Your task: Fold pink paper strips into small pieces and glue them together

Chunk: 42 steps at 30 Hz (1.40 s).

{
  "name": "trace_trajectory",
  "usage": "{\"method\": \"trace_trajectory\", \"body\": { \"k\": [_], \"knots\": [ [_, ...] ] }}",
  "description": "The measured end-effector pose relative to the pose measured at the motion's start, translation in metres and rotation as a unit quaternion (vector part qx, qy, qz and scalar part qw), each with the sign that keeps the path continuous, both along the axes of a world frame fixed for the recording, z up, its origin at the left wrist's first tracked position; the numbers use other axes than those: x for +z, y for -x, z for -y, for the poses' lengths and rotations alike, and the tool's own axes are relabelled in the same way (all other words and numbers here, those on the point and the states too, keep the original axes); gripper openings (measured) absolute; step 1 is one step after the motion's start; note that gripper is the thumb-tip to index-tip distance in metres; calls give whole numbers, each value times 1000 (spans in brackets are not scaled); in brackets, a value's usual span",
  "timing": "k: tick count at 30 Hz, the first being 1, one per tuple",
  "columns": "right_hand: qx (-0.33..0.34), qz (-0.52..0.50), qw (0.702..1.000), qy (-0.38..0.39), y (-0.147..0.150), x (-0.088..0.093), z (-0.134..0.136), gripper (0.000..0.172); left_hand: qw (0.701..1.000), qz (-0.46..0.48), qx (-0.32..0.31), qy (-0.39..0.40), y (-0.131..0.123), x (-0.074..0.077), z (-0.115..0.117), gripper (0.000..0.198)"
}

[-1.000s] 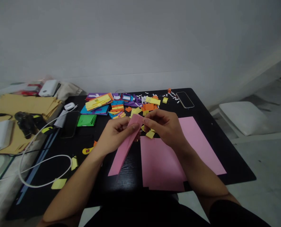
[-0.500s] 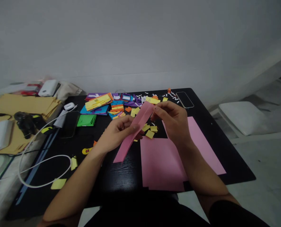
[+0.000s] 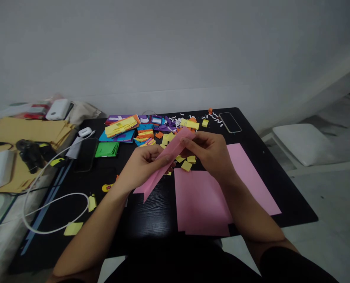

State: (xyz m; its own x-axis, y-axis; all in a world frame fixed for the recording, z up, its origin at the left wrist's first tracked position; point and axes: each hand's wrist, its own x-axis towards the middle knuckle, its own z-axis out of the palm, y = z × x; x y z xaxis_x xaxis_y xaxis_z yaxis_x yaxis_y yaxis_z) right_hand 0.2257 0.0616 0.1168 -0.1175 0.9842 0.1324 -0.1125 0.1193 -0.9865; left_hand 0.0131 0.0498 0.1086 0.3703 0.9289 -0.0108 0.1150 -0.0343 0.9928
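A long folded strip of pink paper [image 3: 175, 147] is held slantwise above the black table, its lower end splaying into two layers. My left hand [image 3: 144, 165] grips it around the middle, thumb on top. Near the upper end, my right hand [image 3: 209, 151] pinches the strip between thumb and fingers. Below my right forearm lie pink paper sheets [image 3: 201, 200], with another pink sheet [image 3: 251, 177] to the right. Small yellow paper pieces [image 3: 186, 166] are scattered just behind the hands.
Folded yellow paper [image 3: 122, 125] and green paper [image 3: 107, 149] sit at the table's back left. A phone [image 3: 230, 122] lies at the back right, another dark phone [image 3: 86, 154] at left. A white cable [image 3: 27, 212] loops near my left arm. A yellow cutter [image 3: 106, 188] lies beside it.
My right hand has slid slightly left and down along the pink strip. The strip's lower end has turned and now shows its layers spread apart.
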Motion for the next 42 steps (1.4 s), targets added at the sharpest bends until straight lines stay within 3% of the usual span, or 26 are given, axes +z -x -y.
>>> {"method": "trace_trajectory", "body": {
  "k": [10,17,23,26,28,30,32,33,37,42],
  "knots": [
    [-59,29,998,-21,-7,2,-3,40,998,-43,-2,44,4,-3,-4,34],
    [-126,18,991,-44,-26,0,-17,31,999,-37,-16,33,10,1,-9,33],
    [-155,-1,987,-46,-38,-1,-22,31,999,-9,37,4,26,9,-14,22],
    [-102,17,994,-27,-45,5,-21,31,990,47,132,-34,36,9,-18,15],
    [14,81,997,-2,-52,9,-21,30,970,107,205,-71,39,10,-21,15],
    [175,179,968,10,-56,11,-20,30,952,149,248,-98,38,10,-22,17],
    [273,248,929,0,-51,9,-19,28,957,141,233,-102,34,10,-20,18],
    [281,256,925,-9,-45,7,-17,28,966,120,208,-93,31,9,-19,18],
    [176,103,979,-14,-7,-7,-6,38,994,27,93,-43,16,6,-9,17],
    [155,37,987,26,15,-14,3,33,997,32,65,-27,4,3,-1,25]
  ]
}}
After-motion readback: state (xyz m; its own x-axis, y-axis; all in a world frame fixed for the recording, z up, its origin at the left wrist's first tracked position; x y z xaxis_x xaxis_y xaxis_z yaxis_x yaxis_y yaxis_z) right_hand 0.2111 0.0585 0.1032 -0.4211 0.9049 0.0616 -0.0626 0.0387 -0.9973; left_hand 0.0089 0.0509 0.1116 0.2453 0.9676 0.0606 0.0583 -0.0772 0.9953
